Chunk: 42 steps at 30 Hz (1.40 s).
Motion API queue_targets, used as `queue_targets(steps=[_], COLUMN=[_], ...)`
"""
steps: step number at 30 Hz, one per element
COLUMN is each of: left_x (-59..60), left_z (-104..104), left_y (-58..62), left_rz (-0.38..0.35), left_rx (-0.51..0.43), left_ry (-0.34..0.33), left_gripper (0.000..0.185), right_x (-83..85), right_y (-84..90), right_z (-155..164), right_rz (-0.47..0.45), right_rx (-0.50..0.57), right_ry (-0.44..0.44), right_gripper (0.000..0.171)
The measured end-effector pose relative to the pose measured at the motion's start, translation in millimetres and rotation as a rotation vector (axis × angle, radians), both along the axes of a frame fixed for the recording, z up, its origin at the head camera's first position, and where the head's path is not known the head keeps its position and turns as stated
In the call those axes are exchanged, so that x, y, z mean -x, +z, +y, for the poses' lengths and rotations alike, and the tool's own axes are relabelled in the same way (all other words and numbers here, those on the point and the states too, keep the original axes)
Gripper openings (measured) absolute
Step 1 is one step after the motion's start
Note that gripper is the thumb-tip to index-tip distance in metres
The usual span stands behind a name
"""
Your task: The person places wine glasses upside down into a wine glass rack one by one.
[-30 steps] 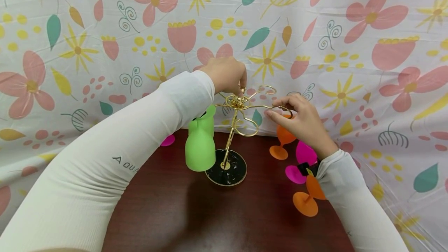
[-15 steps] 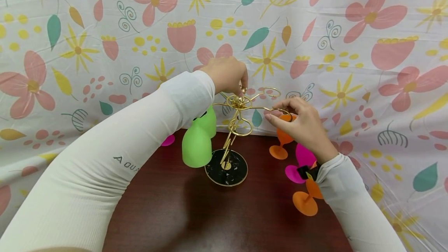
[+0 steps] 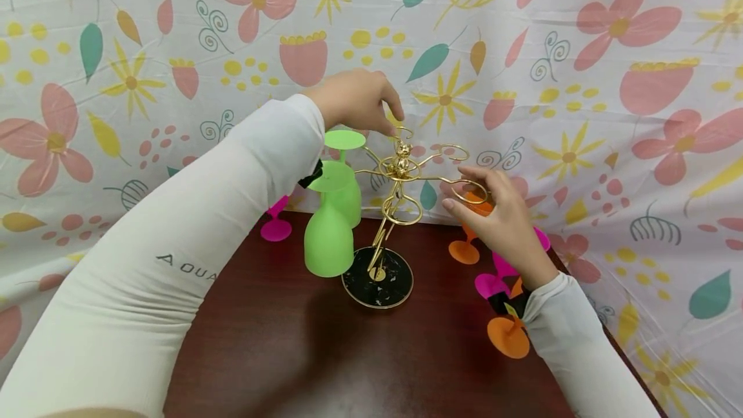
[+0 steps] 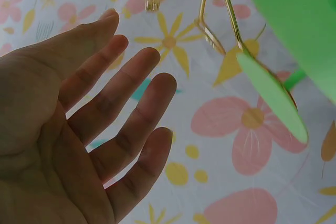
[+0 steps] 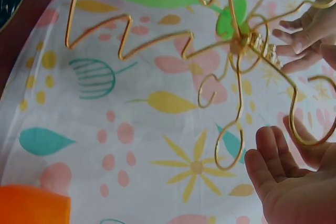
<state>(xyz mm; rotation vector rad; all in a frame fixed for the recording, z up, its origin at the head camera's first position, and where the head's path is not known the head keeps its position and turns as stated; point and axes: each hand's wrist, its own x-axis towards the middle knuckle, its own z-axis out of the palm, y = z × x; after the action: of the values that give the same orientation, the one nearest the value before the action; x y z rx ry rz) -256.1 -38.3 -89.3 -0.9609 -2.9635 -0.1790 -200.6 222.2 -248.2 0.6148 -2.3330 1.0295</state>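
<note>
- A floral-printed cloth (image 3: pixel 580 115) hangs behind and drapes round a dark wooden table (image 3: pixel 290 353).
- On the table stands a gold wire rack (image 3: pixel 400 173) on a black round base (image 3: pixel 377 279), its stem leaning slightly rather than plumb.
- Two green goblets (image 3: pixel 329 231) hang upside down from the rack's left arms, feet uppermost; the far one sits partly behind the near one.
- Loose on the table: a pink goblet (image 3: pixel 275 228) to the left, and orange goblets (image 3: pixel 507 334) and pink ones just behind the right forearm.
- Risk, as I judge it: both green goblets load one side, so the rack could tip left if neither hand steadies it.
- A second risk: the right sleeve lies close to the loose goblets, and a sweep of the forearm could knock them over.
- The left hand (image 3: pixel 354 105) hovers just above the rack's top knob; the wrist view shows its fingers (image 4: pixel 131 93) straight and spread, holding nothing.
- The right hand (image 3: pixel 493 218) sits at the curled end of the rack's right arm, fingers (image 5: pixel 273 156) loosely bent and apart; the hook lies just beside or against the thumb, but no firm grip shows.
</note>
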Motion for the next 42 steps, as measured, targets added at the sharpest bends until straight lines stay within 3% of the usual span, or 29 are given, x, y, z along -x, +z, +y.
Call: queue_targets(steps=[6,14,18,23,29,36,42], left_x=[1.0,8.1,18.3,36.9,55.5,70.5,77.3], left_z=[-23,-66,-93,-123,-150,-162,-162], left_y=[2.4,-13.9,-35.2,-71.9,-112.3,-148.6,-171.2], left_rz=[0.002,0.046,0.060,0.044,0.042,0.070,0.036], left_rx=[-0.074,-0.157,-0.192,-0.252,-0.263,-0.262,-0.253], left_ry=[-0.027,0.056,0.121,0.208,0.303,0.347,0.428], left_gripper=[0.033,0.033,0.036,0.038,0.048,0.054,0.059], right_x=[-9.8,-12.2,-19.4,-30.5,-34.8,-31.7,-26.4], right_y=[-4.4,-21.1,-30.3,-39.3,-48.9,-67.2,-89.2], right_z=[-5,-3,-4,-6,-6,-8,-11], right_rz=[-0.037,-0.073,-0.105,-0.150,-0.169,-0.170,-0.224], right_rx=[0.074,0.181,0.227,0.305,0.329,0.251,0.123], right_ry=[0.044,0.117,0.153,0.151,0.150,0.148,0.121], right_gripper=[0.069,0.080,0.085,0.086,0.078,0.071,0.068])
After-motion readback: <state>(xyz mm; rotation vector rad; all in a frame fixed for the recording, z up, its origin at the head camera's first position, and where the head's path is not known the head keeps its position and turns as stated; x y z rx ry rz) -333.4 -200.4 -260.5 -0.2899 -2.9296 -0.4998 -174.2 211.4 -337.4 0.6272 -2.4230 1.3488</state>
